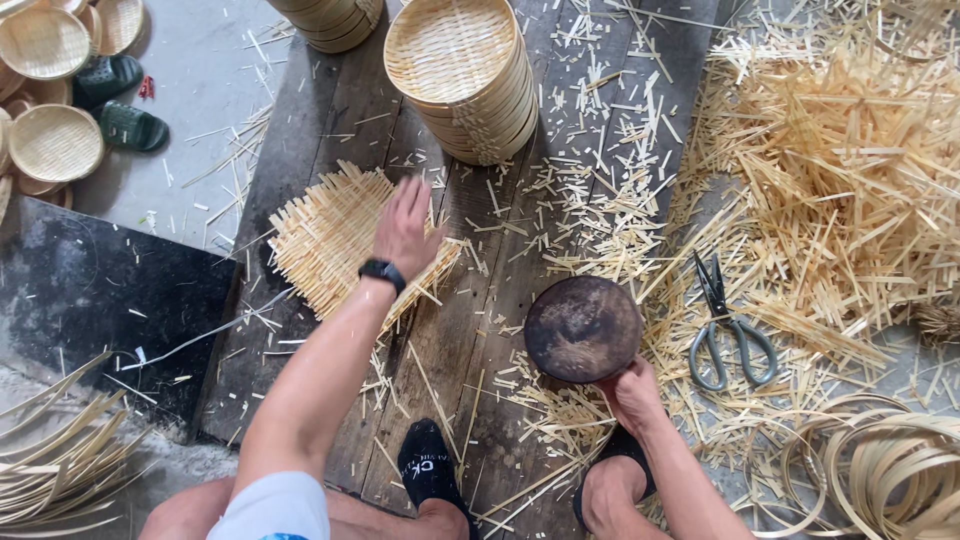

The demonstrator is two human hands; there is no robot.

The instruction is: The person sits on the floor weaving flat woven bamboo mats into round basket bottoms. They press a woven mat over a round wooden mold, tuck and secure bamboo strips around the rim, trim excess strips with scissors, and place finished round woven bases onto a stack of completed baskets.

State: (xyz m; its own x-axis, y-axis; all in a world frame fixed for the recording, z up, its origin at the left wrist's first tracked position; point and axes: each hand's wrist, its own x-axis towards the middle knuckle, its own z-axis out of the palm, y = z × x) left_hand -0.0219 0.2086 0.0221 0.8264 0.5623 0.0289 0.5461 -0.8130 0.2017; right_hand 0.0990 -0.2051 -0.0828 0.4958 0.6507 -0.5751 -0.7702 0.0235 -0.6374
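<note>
Looking down from the head camera: left hand (pixel 405 228) lies open, fingers spread, flat on a woven bamboo mat (pixel 335 240) on the wooden boards (pixel 330 130). Right hand (pixel 632 392) grips the near edge of a dark round disc (pixel 582 328). Scissors (pixel 728 328) lie just right of the disc; stacked baskets (pixel 462 75) stand beyond.

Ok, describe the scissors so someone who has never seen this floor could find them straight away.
Start at the dark wooden boards that run up the middle, then look right to the big heap of pale bamboo offcuts. At the heap's lower left edge, just right of the round dark disc that the right hand holds, lie the scissors: the only metal thing there, with grey-green handle loops.
</note>
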